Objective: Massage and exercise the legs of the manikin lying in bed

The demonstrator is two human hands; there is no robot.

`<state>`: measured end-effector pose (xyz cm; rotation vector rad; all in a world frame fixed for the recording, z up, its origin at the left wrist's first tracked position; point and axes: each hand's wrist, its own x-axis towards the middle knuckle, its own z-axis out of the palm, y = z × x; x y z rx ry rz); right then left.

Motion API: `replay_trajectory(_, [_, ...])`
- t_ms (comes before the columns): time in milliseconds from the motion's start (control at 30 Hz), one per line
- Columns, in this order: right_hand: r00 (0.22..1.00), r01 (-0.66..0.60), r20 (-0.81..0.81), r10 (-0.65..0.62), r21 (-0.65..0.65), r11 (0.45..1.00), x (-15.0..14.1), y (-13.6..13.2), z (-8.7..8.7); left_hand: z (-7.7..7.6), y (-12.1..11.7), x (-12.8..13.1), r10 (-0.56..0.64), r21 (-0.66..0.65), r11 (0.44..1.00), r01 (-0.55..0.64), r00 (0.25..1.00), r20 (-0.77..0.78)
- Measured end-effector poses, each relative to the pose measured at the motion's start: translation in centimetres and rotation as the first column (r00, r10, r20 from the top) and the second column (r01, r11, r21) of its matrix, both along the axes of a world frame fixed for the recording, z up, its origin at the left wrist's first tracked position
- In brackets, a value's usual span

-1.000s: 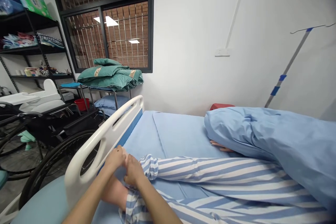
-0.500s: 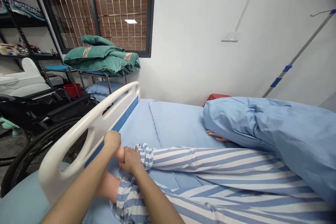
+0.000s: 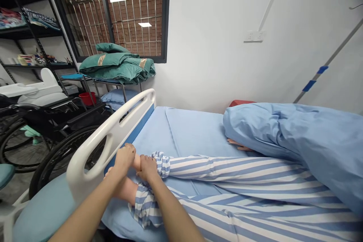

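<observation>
Two legs in blue-and-white striped trousers [image 3: 227, 174] lie stretched along a bed with a light blue sheet [image 3: 195, 124]. My left hand [image 3: 125, 159] is closed around the front part of the far foot, hiding most of it. My right hand [image 3: 148, 168] is wrapped round the ankle [image 3: 137, 162] of that same leg, just below the gathered trouser cuff [image 3: 162, 164]. The near foot [image 3: 126, 190] rests on the bed, partly behind my left forearm. Part of the lying person's hand [image 3: 239, 145] shows from under a blue quilt [image 3: 261, 124].
A white footboard [image 3: 82, 159] rises just beyond the feet. Past it stands a wheelchair [image 3: 65, 136]. Folded green bedding [image 3: 121, 66] lies on a stand below the barred window [image 3: 136, 15]. A metal pole [image 3: 337, 53] leans by the wall on the right.
The view has turned slightly left, showing more of the wheelchair and shelves. My left hand has tilted and opened out a little over the foot; my right hand keeps its hold on the ankle.
</observation>
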<state>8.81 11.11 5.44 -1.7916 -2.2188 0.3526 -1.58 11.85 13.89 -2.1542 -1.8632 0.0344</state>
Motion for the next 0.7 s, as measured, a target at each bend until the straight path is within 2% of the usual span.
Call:
replay_trajectory(167, [1.0,-0.02,-0.006,0.02,0.012,1.0,0.2,0.1,-0.1,1.3,2.0,1.1,0.013,-0.148,0.989,-0.018,0.999,-0.033])
replay_trajectory(367, [1.0,-0.012,-0.003,0.012,0.063,0.998,0.2,0.3,-0.8,0.2,4.6,2.1,0.09,-0.211,0.973,-0.097,0.995,-0.043])
replay_trajectory(500, [1.0,0.001,-0.008,0.0,0.088,0.996,0.1,0.2,-1.0,-0.8,4.4,1.4,0.087,-0.135,0.987,-0.085,0.996,0.011])
replay_trajectory(700, [1.0,0.003,-0.014,-0.001,0.115,0.993,0.0,-0.2,-1.3,-2.1,2.2,0.4,0.149,0.108,0.98,-0.169,0.974,0.172])
